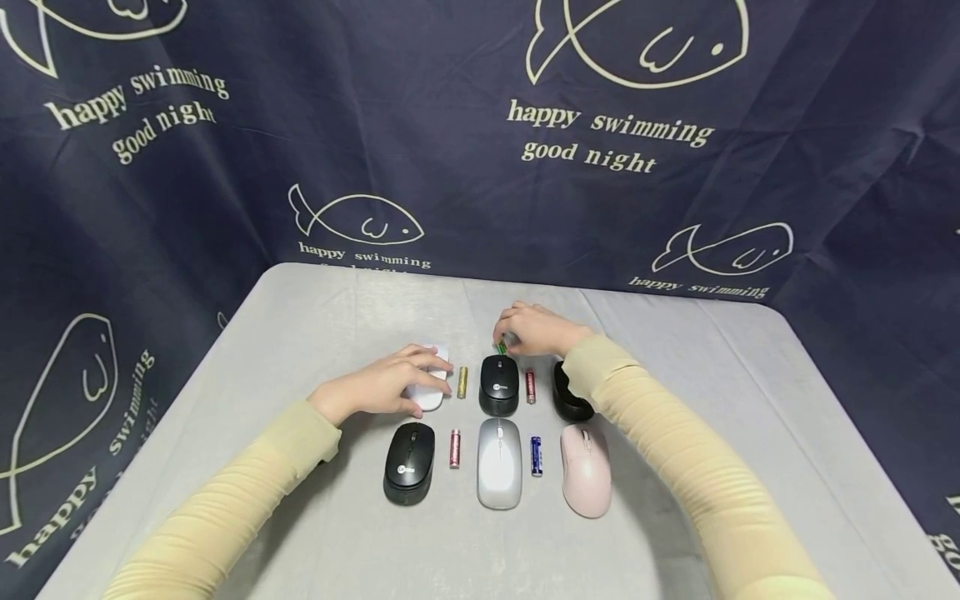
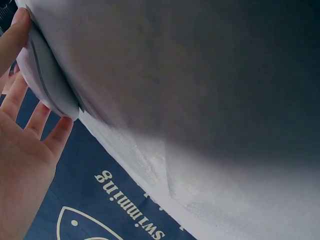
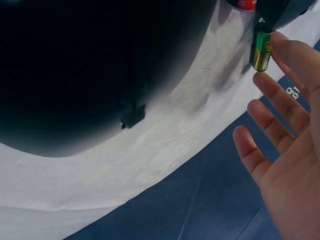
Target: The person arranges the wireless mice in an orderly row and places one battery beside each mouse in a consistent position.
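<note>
A white computer mouse lies under my left hand, which holds it with thumb and fingers spread along its sides. In the left wrist view, fingertips touch the edge of the mouse. My right hand is behind the middle black mouse. It pinches a green battery at that mouse's far end; the other fingers are spread apart. A yellow battery lies between the white mouse and the middle black mouse. To the right of the latter is a red battery.
Nearer to me are a black mouse, a red battery, a silver mouse, a blue battery and a pink mouse. My right sleeve partly covers another black mouse. A dark fish-print curtain hangs behind the table.
</note>
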A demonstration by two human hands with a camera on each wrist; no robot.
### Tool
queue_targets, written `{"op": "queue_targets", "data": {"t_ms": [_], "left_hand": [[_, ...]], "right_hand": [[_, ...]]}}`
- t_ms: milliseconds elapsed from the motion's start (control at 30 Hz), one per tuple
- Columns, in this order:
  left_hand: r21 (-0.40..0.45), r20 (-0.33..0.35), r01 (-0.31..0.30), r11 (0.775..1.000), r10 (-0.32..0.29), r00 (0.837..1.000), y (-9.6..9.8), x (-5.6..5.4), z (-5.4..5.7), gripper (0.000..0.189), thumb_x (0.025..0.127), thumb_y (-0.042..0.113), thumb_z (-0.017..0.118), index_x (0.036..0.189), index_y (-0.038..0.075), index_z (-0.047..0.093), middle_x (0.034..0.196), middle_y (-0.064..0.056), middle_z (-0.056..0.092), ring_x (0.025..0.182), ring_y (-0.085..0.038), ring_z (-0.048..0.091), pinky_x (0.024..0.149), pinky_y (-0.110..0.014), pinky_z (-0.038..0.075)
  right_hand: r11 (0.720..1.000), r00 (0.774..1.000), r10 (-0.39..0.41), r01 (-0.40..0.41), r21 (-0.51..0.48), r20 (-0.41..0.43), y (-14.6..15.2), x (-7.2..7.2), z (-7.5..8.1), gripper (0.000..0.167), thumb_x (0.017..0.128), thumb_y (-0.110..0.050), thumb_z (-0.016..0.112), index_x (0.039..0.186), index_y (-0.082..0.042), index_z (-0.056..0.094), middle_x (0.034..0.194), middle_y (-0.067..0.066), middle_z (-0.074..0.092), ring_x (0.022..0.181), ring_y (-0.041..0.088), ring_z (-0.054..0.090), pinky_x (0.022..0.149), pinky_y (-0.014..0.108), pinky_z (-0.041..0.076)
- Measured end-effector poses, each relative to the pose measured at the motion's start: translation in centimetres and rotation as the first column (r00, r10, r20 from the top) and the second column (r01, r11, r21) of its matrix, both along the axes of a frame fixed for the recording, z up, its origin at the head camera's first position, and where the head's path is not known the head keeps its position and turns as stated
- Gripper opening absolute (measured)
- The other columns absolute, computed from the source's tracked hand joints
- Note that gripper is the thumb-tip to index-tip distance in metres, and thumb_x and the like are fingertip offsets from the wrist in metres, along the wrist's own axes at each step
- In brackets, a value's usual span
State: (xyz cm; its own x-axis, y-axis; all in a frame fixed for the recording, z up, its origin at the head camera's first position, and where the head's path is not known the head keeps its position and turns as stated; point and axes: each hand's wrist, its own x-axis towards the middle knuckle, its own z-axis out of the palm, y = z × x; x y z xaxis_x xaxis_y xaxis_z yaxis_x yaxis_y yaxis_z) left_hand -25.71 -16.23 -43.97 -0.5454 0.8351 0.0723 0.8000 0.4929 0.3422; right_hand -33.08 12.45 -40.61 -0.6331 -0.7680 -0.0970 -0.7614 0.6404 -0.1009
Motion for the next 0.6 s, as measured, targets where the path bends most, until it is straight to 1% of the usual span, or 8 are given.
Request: {"op": "queue_targets", "data": {"t_ms": [233, 600], "left_hand": [[-0.002, -0.005, 0.002, 1.000, -0.002, 1.000, 0.01, 0.00, 0.05, 0.050, 0.068, 0.022, 0.081, 0.116, 0.023, 0.068, 0.138, -0.004, 0.051, 0.134, -0.037, 0.034, 0.112, -0.046, 0.027], [0.004, -0.005, 0.006, 1.000, -0.006, 1.000, 0.02, 0.07, 0.15, 0.050, 0.068, 0.021, 0.081, 0.116, 0.022, 0.068, 0.137, -0.005, 0.051, 0.133, -0.037, 0.034, 0.112, -0.046, 0.027]], "right_hand": [[1.000, 1.000, -0.002, 0.002, 0.000, 0.027, -0.01, 0.03, 0.00, 0.024, 0.077, -0.019, 0.077, 0.099, -0.018, 0.068, 0.114, 0.002, 0.063, 0.102, 0.023, 0.050, 0.082, 0.046, 0.047], [0.999, 0.999, 0.036, -0.036, -0.014, 0.002, 0.12, -0.44, -0.60, 0.023, 0.077, -0.021, 0.077, 0.097, -0.018, 0.068, 0.109, 0.000, 0.064, 0.099, 0.022, 0.053, 0.081, 0.044, 0.048]]}}
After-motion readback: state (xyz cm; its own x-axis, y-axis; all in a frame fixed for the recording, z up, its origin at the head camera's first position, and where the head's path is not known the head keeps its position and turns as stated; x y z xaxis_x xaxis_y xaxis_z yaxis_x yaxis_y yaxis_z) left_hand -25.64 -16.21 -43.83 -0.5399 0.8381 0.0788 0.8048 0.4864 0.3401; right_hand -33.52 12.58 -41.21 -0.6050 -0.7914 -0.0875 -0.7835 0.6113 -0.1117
